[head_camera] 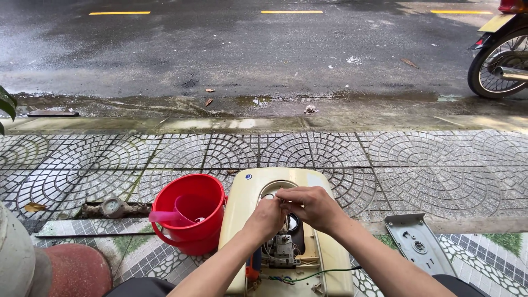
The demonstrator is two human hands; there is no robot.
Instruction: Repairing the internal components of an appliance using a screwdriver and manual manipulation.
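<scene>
Head view: one camera, looking down at a pavement edge.
Casing: cream appliance casing (250, 203) lies flat, long axis running away from the person, its opened insides (283, 247) at the near end.
Left hand (265, 218): fingers curled shut, pinching something too small to tell.
Right hand (311, 206): fingers bent, tips meeting the left's (both directly over the casing's round opening, equally near).
Beside: red bucket (190, 220) left, grey plate (418, 242) right.

Glossy red plastic bucket (190, 217); cream plastic housing (242, 206) smooth; metal bracket (419, 243) matt.
</scene>
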